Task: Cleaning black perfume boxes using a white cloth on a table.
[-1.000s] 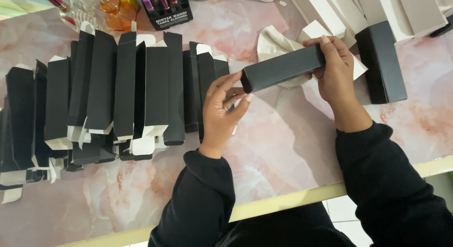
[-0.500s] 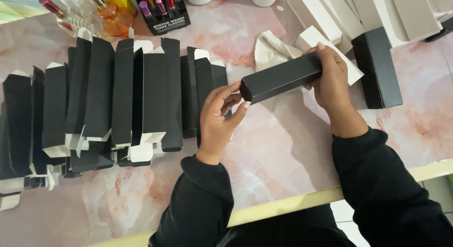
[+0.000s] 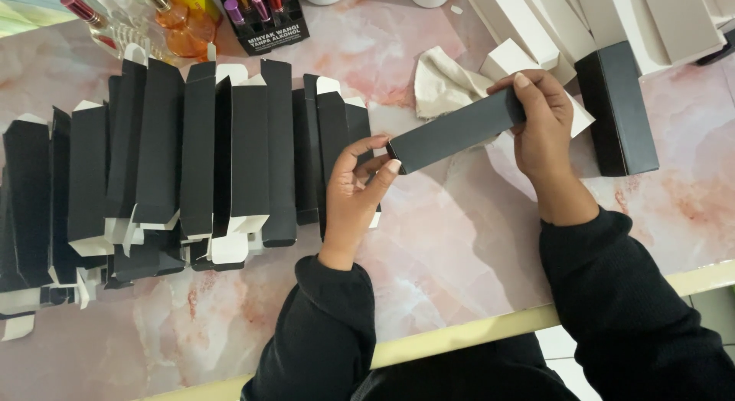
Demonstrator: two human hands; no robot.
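1. Black carton (image 3: 459, 130) held above the pink marble desk (image 3: 459, 248), long axis running left-low to right-high
2. Right hand (image 3: 545, 129) fingers clamped round its upper end
3. Left hand (image 3: 360, 188) fingers pinch the lower end, slightly apart

A long black carton (image 3: 457, 130) is held tilted above the pink marbled table (image 3: 452, 248), gripped at its upper end by the right hand (image 3: 545, 129) and met at its lower end by the fingertips of the left hand (image 3: 356, 190). A row of unfolded black cartons (image 3: 191, 156) is laid out at left. A closed black box (image 3: 616, 106) lies at right, white cartons (image 3: 551, 22) beyond.
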